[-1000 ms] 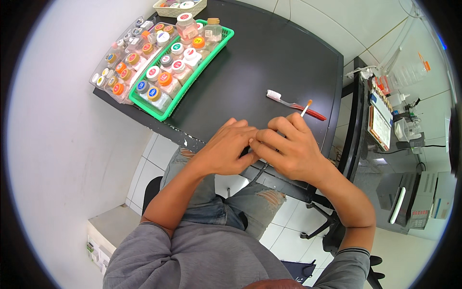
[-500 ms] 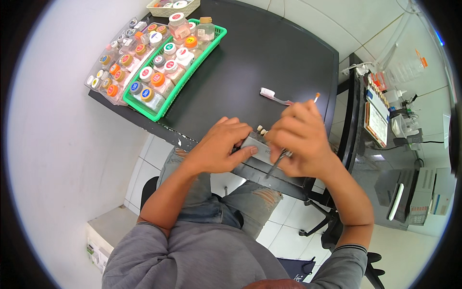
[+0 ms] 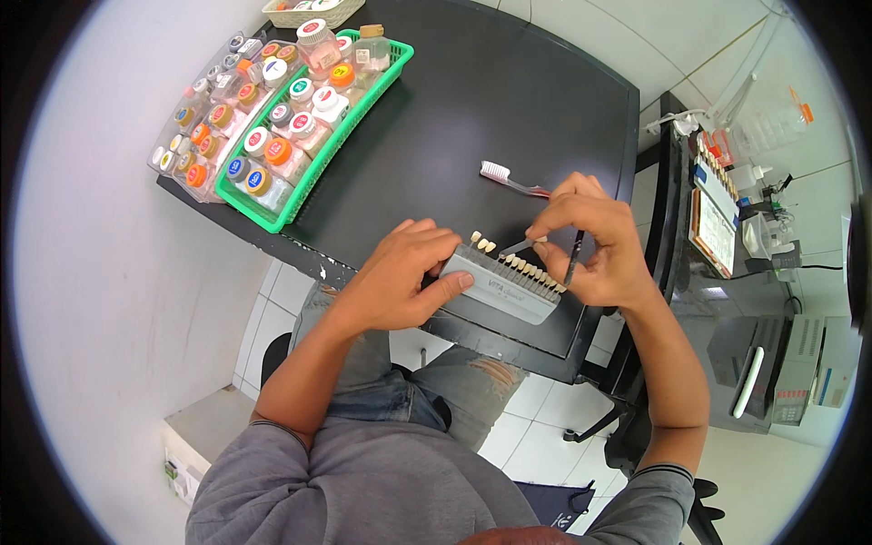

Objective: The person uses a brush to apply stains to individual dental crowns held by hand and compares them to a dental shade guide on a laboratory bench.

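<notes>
A grey dental shade guide [image 3: 501, 291] with a row of tooth-coloured tabs lies tilted near the table's front edge. My left hand [image 3: 404, 277] grips its left end, thumb on the front face. At the guide's back right, my right hand [image 3: 599, 243] pinches a single shade tab [image 3: 519, 246]; the tab's grey stem reaches toward a gap in the row. A thin dark stick-like tool [image 3: 574, 258] also sits in the right hand, pointing down past the guide's right end. Behind the guide lies a toothbrush [image 3: 510, 179] with white bristles, its handle end hidden by my right hand.
A green basket [image 3: 359, 123] of capped jars stands at the table's back left, beside a clear tray [image 3: 168, 136] of small bottles. A woven basket [image 3: 313, 15] is behind them. On the right, a side counter [image 3: 677, 300] carries a clipboard [image 3: 711, 227], bottles and equipment.
My right hand has turned and moved slightly right, uncovering the guide's tab row. The pinched tab now shows between its fingers. The dark tool has swung, its lower end now beside the guide's right end.
</notes>
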Action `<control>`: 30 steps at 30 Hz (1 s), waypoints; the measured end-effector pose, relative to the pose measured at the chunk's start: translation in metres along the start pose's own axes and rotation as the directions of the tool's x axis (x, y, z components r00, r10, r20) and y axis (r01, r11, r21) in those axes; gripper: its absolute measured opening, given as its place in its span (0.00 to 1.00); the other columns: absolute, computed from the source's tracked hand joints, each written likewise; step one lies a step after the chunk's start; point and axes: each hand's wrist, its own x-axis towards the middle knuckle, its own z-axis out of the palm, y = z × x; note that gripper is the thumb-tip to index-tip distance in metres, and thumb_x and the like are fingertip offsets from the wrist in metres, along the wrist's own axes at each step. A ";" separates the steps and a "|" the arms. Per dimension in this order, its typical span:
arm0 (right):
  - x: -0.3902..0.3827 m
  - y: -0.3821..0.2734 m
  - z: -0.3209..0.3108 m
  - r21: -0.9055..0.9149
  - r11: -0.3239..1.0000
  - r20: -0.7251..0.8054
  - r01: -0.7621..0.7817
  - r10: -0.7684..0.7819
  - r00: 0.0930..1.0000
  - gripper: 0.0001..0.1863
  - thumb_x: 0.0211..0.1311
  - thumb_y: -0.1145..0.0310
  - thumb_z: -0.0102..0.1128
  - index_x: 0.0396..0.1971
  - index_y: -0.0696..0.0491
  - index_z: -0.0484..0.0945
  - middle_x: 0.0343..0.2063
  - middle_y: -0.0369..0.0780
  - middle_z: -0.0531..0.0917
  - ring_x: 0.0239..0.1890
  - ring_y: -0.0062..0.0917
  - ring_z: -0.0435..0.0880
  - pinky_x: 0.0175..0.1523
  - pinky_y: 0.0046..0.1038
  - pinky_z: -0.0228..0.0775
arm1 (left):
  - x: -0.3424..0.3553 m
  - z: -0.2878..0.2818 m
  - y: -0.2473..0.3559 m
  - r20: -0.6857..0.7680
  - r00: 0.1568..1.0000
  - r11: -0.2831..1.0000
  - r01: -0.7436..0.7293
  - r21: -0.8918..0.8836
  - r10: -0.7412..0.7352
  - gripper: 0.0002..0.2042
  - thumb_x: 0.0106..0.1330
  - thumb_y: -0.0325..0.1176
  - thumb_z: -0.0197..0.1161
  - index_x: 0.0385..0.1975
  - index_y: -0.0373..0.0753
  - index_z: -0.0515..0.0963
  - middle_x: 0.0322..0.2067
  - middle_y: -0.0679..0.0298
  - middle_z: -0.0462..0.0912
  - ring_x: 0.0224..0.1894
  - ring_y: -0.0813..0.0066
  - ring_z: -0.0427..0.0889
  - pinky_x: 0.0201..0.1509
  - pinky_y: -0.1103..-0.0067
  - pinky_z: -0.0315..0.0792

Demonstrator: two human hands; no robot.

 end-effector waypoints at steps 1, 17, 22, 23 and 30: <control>0.001 -0.001 0.001 -0.018 1.000 0.021 -0.003 0.003 1.000 0.12 0.47 0.77 0.73 0.35 0.50 0.90 0.31 0.32 0.89 0.38 0.29 0.79 0.47 0.34 0.61 | 0.000 0.000 0.000 0.002 1.000 1.000 0.000 0.001 0.000 0.20 0.75 0.44 0.71 0.28 0.38 0.69 0.25 0.61 0.66 0.33 0.60 0.67 0.43 0.66 0.61; 0.002 0.002 0.015 -0.082 0.997 0.090 -0.014 0.021 0.996 0.14 0.55 0.75 0.76 0.43 0.48 0.94 0.33 0.31 0.91 0.40 0.27 0.79 0.49 0.33 0.63 | 0.001 0.000 0.005 0.014 1.000 0.999 -0.013 0.042 0.013 0.20 0.74 0.43 0.71 0.28 0.38 0.69 0.25 0.61 0.65 0.33 0.59 0.67 0.43 0.66 0.60; 0.003 0.000 0.019 -0.092 0.996 0.072 0.011 -0.004 0.997 0.14 0.59 0.74 0.75 0.46 0.49 0.95 0.31 0.33 0.91 0.37 0.29 0.79 0.49 0.34 0.64 | 0.001 0.001 0.003 0.007 1.000 0.998 -0.020 0.051 0.019 0.20 0.74 0.43 0.71 0.28 0.39 0.69 0.25 0.61 0.66 0.33 0.59 0.67 0.43 0.66 0.60; 0.003 0.000 0.019 -0.093 0.996 0.072 0.007 0.000 0.997 0.14 0.60 0.74 0.75 0.46 0.49 0.95 0.30 0.33 0.91 0.37 0.29 0.79 0.49 0.34 0.64 | 0.000 0.001 0.003 0.005 1.000 0.998 -0.018 0.057 0.018 0.20 0.74 0.43 0.71 0.28 0.39 0.69 0.25 0.61 0.66 0.33 0.59 0.67 0.43 0.66 0.60; 0.001 0.000 0.020 -0.058 0.993 0.045 -0.104 0.106 0.993 0.11 0.64 0.73 0.76 0.46 0.50 0.92 0.33 0.34 0.95 0.40 0.30 0.85 0.51 0.36 0.66 | 0.001 0.002 0.005 0.006 1.000 0.997 -0.011 0.070 0.011 0.19 0.74 0.42 0.71 0.29 0.38 0.70 0.25 0.61 0.67 0.34 0.59 0.68 0.43 0.66 0.61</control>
